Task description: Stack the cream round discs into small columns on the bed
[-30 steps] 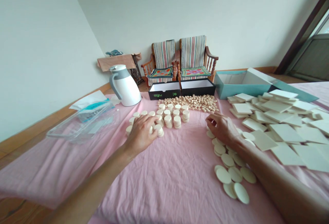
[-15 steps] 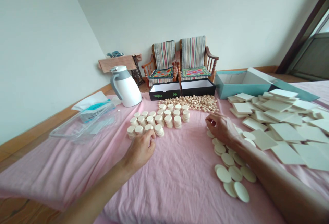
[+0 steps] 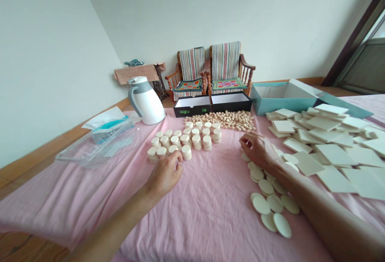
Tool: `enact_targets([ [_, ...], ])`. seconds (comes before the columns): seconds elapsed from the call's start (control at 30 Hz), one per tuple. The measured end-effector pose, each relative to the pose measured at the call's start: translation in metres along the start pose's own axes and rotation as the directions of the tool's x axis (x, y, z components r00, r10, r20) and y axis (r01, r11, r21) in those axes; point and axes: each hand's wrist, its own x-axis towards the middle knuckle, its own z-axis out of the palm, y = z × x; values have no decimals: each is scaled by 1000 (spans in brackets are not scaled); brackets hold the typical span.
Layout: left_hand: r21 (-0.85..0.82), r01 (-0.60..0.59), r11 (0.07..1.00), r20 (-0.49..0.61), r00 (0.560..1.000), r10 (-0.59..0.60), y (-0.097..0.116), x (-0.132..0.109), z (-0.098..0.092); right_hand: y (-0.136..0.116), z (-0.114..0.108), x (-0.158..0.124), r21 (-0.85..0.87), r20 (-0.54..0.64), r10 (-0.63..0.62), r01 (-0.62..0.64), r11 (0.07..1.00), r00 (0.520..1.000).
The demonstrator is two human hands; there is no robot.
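Observation:
My left hand point(image 3: 165, 174) rests at the front row of stacked round wooden discs point(image 3: 186, 152), its fingers curled and closed. Its fingertips are partly hidden, so I cannot tell what they hold. Over on the right, my right hand point(image 3: 258, 149) is closed too, thumb and fingers drawn together above a spread of loose round wooden discs point(image 3: 266, 186). Whatever may be between those fingers is hidden. Several short stacks point(image 3: 207, 142) of the discs stand in rows left of centre on the pink cloth point(image 3: 207, 206).
Small wooden pieces point(image 3: 231, 120) lie heaped before two black boxes point(image 3: 192, 111). Square wooden tiles point(image 3: 333, 154) are piled at right, near a teal box point(image 3: 282, 103). At left stand a white jug point(image 3: 150, 105) and a clear plastic container point(image 3: 93, 146). Two chairs point(image 3: 225, 65) are behind.

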Motion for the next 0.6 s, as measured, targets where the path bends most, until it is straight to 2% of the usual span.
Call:
enact_targets([
  [0.17,45,-36,998,-43,998,38,5,4,-9,2,1,0,13,-11,-9,9,1000,1000],
  [0.27,126,-141,982,-36,988,147,9,14,-23,3,2,0,17,-11,-15,15,1000,1000],
  [0.33,169,-277,946,48,961,273,9,25,-32,2,2,0,16,-2,-15,15,1000,1000],
  [0.43,167,-444,880,207,889,409,5,40,-39,2,2,0,21,6,-1,1,1000,1000],
  [0.5,146,-493,858,274,853,444,1,49,-37,4,3,0,31,5,1,-1,1000,1000],
  [0.6,124,-523,843,321,825,465,-3,56,-32,7,6,0,35,-2,-9,9,999,1000],
])
